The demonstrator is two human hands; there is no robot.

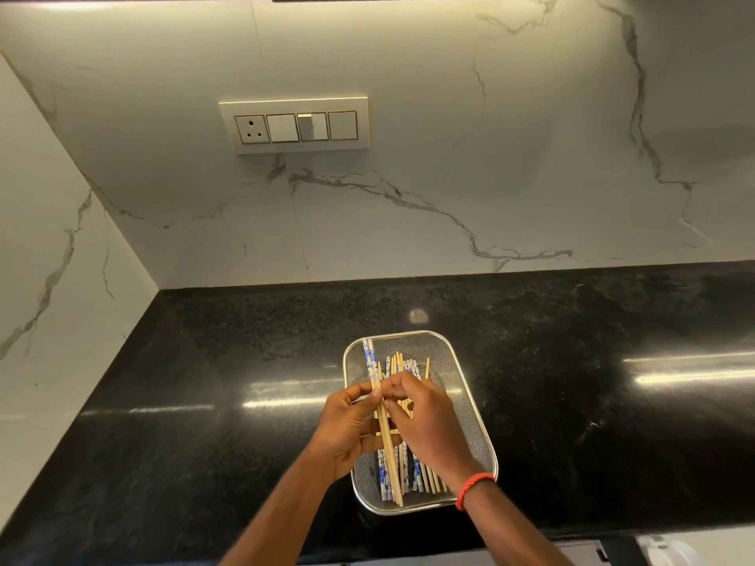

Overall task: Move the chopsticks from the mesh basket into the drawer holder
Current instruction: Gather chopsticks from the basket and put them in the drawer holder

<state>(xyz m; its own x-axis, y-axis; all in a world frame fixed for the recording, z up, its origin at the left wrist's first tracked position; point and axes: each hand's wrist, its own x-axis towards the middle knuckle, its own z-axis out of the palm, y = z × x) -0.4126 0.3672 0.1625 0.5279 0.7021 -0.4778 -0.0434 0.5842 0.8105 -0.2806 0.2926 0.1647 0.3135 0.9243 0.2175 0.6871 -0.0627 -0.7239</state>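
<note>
Bright overhead glare, wide-angle edge distortion

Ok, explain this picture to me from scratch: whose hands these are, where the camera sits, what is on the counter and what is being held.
There is no machine here. A person works with two bare hands, and the single camera is worn on their head, looking forward and down, so the arms come in from the bottom edge. On the black stone counter stands a metal mesh basket with loose chopsticks lying in it, some plain wood, some with blue-and-white patterned ends. The left hand pinches a pair of chopsticks that runs the length of the basket. The right hand, with a red bracelet on its wrist, seems to pinch the same pair beside it. Behind is a marble wall with a switch panel. The drawer holder is not in view.
</note>
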